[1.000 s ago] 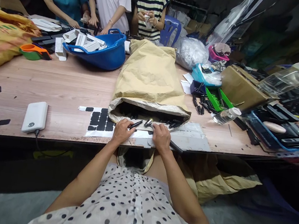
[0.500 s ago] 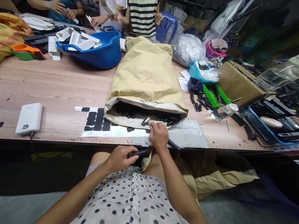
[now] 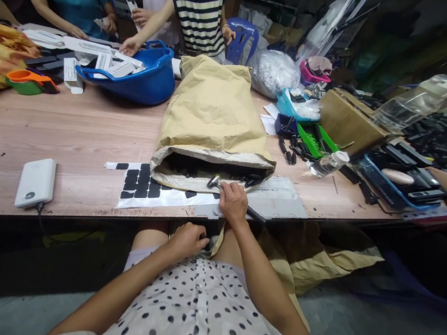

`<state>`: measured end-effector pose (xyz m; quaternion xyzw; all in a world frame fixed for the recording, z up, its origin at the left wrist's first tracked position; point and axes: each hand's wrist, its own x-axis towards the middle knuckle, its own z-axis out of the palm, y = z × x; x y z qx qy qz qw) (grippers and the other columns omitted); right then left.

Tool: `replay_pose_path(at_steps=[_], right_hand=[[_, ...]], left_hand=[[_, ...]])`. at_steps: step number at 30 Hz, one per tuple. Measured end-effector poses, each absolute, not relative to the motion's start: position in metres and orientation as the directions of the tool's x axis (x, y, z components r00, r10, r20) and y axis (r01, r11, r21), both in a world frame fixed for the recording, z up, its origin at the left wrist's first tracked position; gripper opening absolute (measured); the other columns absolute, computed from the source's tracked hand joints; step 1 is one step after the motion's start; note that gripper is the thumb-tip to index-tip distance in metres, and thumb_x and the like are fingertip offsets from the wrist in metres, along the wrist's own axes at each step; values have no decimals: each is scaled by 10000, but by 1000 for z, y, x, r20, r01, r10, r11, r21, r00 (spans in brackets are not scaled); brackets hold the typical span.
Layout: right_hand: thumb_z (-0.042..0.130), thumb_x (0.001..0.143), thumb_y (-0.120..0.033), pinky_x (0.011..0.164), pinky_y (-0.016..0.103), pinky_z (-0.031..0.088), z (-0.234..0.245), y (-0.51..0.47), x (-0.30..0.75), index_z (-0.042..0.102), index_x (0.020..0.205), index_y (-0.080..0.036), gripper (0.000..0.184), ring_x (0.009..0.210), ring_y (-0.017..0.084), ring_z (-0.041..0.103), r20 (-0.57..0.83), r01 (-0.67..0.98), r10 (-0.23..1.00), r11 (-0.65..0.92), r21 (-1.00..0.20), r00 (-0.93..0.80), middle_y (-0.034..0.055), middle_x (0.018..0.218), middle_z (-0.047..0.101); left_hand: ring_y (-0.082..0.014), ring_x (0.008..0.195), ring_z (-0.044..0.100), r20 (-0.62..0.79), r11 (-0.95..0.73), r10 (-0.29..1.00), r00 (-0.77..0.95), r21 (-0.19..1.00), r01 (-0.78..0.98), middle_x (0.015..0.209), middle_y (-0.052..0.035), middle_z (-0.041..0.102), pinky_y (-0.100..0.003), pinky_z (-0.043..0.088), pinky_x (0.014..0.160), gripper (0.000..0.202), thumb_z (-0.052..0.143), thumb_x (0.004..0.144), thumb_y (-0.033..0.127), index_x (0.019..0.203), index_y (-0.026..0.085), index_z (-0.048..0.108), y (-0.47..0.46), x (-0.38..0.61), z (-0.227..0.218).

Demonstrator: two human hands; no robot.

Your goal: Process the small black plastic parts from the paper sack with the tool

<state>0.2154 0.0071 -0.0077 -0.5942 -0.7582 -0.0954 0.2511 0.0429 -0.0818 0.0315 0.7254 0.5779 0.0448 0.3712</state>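
My right hand (image 3: 233, 203) is closed around the handle of a small hammer (image 3: 214, 181). Its metal head points left at the mouth of a tan paper sack (image 3: 214, 111), and the black handle end sticks out to the right of my fist. Inside the sack's open mouth lie dark parts. Lower down, my left hand (image 3: 188, 241) is over my lap, below the table edge, with curled fingers. Whatever it may hold is hidden. Beneath the sack's front edge is a white sheet of black stickers (image 3: 137, 185), beside a grey board (image 3: 277, 201).
A white power bank (image 3: 36, 182) with a cable sits left. Behind are a blue basin (image 3: 135, 87) of white boxes and several co-workers. To the right stand a green tray (image 3: 317, 138), a water bottle (image 3: 329, 164) and a blue tray (image 3: 401, 180) of black parts.
The black piece in my left hand is out of sight, and that hand has turned knuckles up. My right hand keeps the hammer. A co-worker's arm now reaches toward the basin.
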Motion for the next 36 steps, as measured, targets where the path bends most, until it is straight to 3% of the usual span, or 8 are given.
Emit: replay_pose_path(at_steps=[2, 6, 10, 13, 19, 25, 29, 36], right_hand=[[509, 952, -194, 773, 328, 369, -8, 7, 215, 708, 1118, -230, 261, 881, 239, 466, 503, 947, 847, 281, -154, -169, 77, 901, 583], [513, 950, -195, 765, 324, 367, -8, 7, 214, 710, 1094, -225, 247, 868, 235, 463, 510, 948, 844, 279, -153, -166, 74, 884, 578], [517, 949, -198, 760, 324, 363, -7, 8, 213, 713, 1077, -233, 237, 862, 234, 463, 504, 951, 848, 273, -146, -166, 70, 878, 578], [522, 946, -192, 772, 321, 367, -6, 7, 212, 713, 1076, -236, 235, 869, 232, 465, 496, 951, 853, 270, -149, -164, 68, 885, 581], [523, 946, -189, 779, 327, 366, -5, 6, 212, 711, 1103, -231, 249, 882, 234, 468, 473, 948, 867, 268, -173, -159, 70, 892, 580], [507, 946, -188, 778, 335, 369, -6, 6, 212, 710, 1108, -236, 265, 888, 240, 468, 458, 946, 877, 259, -197, -145, 77, 904, 576], [505, 951, -197, 773, 335, 369, -6, 6, 212, 713, 1107, -240, 264, 885, 240, 467, 456, 946, 878, 260, -196, -147, 78, 902, 575], [514, 964, -196, 779, 316, 391, -4, 8, 217, 725, 1128, -243, 272, 868, 228, 486, 452, 940, 877, 278, -199, -164, 70, 881, 587]], left_hand=[[-198, 631, 680, -295, -25, 919, 263, 621, 783, 641, -14, 713, -289, 444, 622, 200, 623, 878, 364, 844, 243, 777, -64, 37, 46], [-235, 823, 730, -86, 180, 984, -158, 520, 835, 824, -57, 779, -301, 496, 722, 307, 548, 924, 389, 1067, 234, 771, -11, 22, 65], [-319, 1029, 721, -109, 333, 942, -316, 412, 849, 1019, -139, 793, -365, 529, 825, 368, 565, 911, 383, 1158, 190, 758, 28, 18, 67], [-340, 1058, 713, -145, 360, 933, -330, 382, 851, 1074, -153, 786, -396, 535, 855, 365, 584, 893, 375, 1158, 196, 761, 35, 18, 65], [-304, 983, 718, -102, 344, 936, -336, 460, 818, 965, -64, 794, -350, 505, 766, 313, 617, 863, 401, 1106, 271, 765, 7, -1, 54], [-231, 810, 676, 70, 40, 993, -92, 535, 844, 732, -20, 716, -321, 445, 762, 219, 632, 842, 334, 992, 251, 769, -16, -11, 26], [-238, 865, 645, 162, -62, 986, -24, 507, 860, 803, -40, 701, -341, 430, 811, 180, 676, 816, 305, 956, 246, 772, -11, -6, 16], [-243, 899, 628, 164, -86, 987, 2, 509, 857, 843, -45, 684, -360, 421, 868, 187, 704, 837, 333, 985, 264, 796, -4, -6, 13]])
